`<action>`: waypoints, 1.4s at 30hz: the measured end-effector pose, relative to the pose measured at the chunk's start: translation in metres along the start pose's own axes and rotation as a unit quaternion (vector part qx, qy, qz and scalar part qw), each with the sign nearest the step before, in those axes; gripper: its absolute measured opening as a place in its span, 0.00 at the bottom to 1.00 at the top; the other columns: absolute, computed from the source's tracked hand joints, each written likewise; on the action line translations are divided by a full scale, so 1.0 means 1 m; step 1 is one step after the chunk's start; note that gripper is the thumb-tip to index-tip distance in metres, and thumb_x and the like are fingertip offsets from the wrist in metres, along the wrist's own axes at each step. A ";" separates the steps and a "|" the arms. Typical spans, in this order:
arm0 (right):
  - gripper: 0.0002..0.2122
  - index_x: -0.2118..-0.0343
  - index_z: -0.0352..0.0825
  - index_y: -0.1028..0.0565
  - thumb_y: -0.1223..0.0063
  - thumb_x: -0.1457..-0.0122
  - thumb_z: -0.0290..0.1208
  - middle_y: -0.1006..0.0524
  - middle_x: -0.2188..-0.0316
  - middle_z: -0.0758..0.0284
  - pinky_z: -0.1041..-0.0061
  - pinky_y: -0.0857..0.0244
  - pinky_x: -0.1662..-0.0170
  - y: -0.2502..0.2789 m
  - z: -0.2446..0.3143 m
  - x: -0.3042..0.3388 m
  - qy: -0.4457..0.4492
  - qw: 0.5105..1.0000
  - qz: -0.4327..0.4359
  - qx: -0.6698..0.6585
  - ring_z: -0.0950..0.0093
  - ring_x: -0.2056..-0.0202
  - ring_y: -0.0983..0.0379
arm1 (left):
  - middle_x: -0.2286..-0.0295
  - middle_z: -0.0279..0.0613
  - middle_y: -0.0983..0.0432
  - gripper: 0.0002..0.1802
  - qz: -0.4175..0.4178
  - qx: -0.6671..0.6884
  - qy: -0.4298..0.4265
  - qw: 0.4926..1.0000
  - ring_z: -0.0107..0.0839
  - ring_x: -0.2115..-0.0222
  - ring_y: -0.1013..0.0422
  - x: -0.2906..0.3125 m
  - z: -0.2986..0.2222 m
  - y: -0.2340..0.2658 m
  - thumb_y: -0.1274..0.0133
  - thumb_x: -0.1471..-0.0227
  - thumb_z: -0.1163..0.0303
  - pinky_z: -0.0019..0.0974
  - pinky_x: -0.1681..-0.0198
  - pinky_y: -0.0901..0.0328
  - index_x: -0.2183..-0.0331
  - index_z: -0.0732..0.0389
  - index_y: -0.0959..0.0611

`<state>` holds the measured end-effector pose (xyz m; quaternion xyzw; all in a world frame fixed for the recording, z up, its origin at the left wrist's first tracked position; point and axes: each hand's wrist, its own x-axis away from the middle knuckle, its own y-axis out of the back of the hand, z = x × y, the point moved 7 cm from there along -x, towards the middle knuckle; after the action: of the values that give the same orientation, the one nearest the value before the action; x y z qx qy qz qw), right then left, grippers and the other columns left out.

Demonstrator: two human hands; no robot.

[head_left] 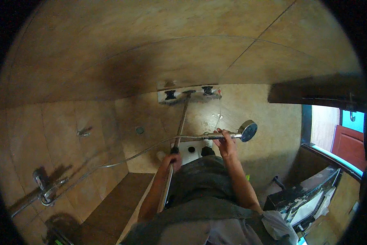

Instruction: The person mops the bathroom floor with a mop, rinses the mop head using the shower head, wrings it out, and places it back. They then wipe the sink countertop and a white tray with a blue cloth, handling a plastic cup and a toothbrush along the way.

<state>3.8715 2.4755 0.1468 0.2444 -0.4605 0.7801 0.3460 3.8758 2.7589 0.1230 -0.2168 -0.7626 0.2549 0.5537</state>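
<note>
My left hand [174, 161] is closed round the long pole of a flat mop [183, 119]. The wide mop head [197, 98], pale with black clips and a grey fringe, lies on the tiled floor against the far wall. In my right hand [227, 146] is the handle of a chrome hand shower [248, 130], its round head turned to the right. From the handle a metal hose [138, 153] runs left, crossing the mop pole, towards the wall mixer tap. Small bright wet spots [211, 119] show on the floor just beyond my right hand. Whether water is running cannot be made out.
The mixer tap [40, 179] juts from the left wall, with a small chrome fitting [83, 133] farther along. A round floor drain [139, 130] lies left of the pole. At right stand a dark-edged cabinet [302, 194] and a doorway [326, 118]; a dark ledge [314, 90] overhangs.
</note>
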 end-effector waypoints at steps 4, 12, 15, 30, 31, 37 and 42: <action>0.09 0.66 0.39 0.30 0.41 0.48 0.30 0.24 0.61 0.61 0.58 0.31 0.56 0.024 0.014 -0.003 0.056 0.991 -0.118 0.032 0.61 0.56 0.28 | 0.90 0.32 0.39 0.11 0.075 0.026 0.106 0.991 0.24 0.91 0.41 0.015 -0.007 -0.031 0.53 0.49 0.64 0.28 0.88 0.46 0.80 0.56 0.30; 0.14 0.59 0.41 0.33 0.43 0.46 0.33 0.30 0.50 0.62 0.59 0.34 0.52 0.034 0.025 0.001 0.036 0.988 -0.148 -0.006 0.60 0.51 0.32 | 0.88 0.30 0.39 0.12 0.149 0.146 0.109 0.972 0.22 0.89 0.40 0.005 -0.009 -0.038 0.53 0.47 0.63 0.27 0.87 0.46 0.79 0.54 0.30; 0.17 0.57 0.42 0.35 0.41 0.47 0.36 0.31 0.49 0.64 0.60 0.34 0.53 0.026 0.029 0.008 0.045 0.990 -0.119 0.067 0.63 0.51 0.32 | 0.88 0.31 0.38 0.11 0.067 0.022 0.027 0.997 0.24 0.89 0.39 0.001 -0.019 -0.026 0.52 0.49 0.63 0.28 0.86 0.44 0.80 0.55 0.30; 0.09 0.66 0.36 0.29 0.44 0.49 0.27 0.29 0.55 0.58 0.56 0.33 0.51 0.028 0.001 0.008 -0.004 0.993 -0.110 -0.034 0.62 0.52 0.32 | 0.88 0.31 0.36 0.11 0.062 0.035 0.126 0.989 0.24 0.89 0.40 0.022 -0.006 -0.024 0.54 0.46 0.60 0.28 0.85 0.43 0.74 0.56 0.27; 0.09 0.66 0.36 0.29 0.44 0.49 0.27 0.29 0.55 0.58 0.57 0.33 0.50 0.027 0.004 0.008 0.015 0.995 -0.097 -0.007 0.62 0.52 0.32 | 0.88 0.30 0.37 0.12 0.168 0.046 0.146 0.974 0.23 0.88 0.40 0.029 -0.006 -0.039 0.56 0.43 0.58 0.26 0.84 0.43 0.72 0.55 0.27; 0.10 0.65 0.35 0.29 0.43 0.50 0.28 0.29 0.54 0.58 0.56 0.33 0.49 0.034 -0.007 0.006 0.014 0.996 -0.082 -0.008 0.61 0.53 0.32 | 0.88 0.30 0.38 0.10 0.057 0.023 0.058 0.996 0.22 0.88 0.40 -0.016 -0.027 -0.014 0.51 0.49 0.63 0.27 0.84 0.43 0.76 0.56 0.28; 0.10 0.65 0.34 0.29 0.43 0.50 0.28 0.29 0.54 0.56 0.55 0.33 0.50 0.032 -0.029 0.004 -0.039 0.995 -0.090 -0.013 0.60 0.54 0.31 | 0.85 0.32 0.36 0.10 -0.015 0.212 0.106 0.971 0.22 0.88 0.41 -0.027 -0.014 -0.006 0.50 0.47 0.62 0.25 0.85 0.42 0.72 0.58 0.28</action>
<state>3.8430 2.4916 0.1191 0.3104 -0.4603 0.7293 0.3999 3.8971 2.7401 0.1104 -0.1088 -0.6314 0.3781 0.6682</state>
